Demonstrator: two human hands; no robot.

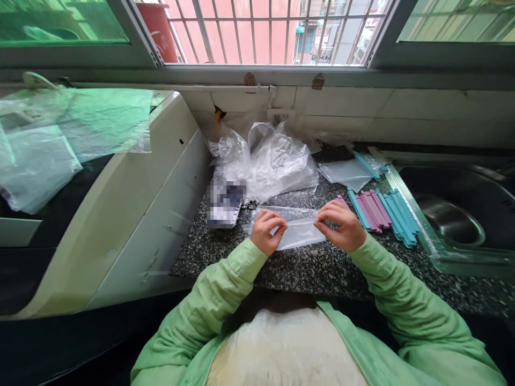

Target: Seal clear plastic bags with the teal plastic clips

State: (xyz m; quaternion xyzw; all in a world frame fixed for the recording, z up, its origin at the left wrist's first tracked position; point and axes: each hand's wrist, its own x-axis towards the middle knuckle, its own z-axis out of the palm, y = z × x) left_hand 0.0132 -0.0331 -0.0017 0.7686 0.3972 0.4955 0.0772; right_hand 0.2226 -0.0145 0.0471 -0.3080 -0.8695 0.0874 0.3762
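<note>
Because the speckled counter backs the work, we hold the clear bag low over it, directly in front of us, with its film spanning the gap between both hands. Our right hand pinches one side between thumb and fingertips; our left hand pinches the other. A pale band runs between the two grips; whether it is a fold or the mouth, we cannot tell. To do this step well, we should set both grips level, apply light, even outward tension and avoid sharp pulls, since thin film is likely to stretch or crease.

Of the containers, the sink at far right is the largest; it shows a round metal form, bowl or drain recess. Behind the clear bag lies a heap of crumpled plastic, whose layers hide anything inside. We can identify no contents in the clear bag. Beyond our right hand, a flat pouch has teal strips at its right end; its contents are unclear. Nearer us, pink strips and more teal strips lie loose in a row beside the sink.
</note>
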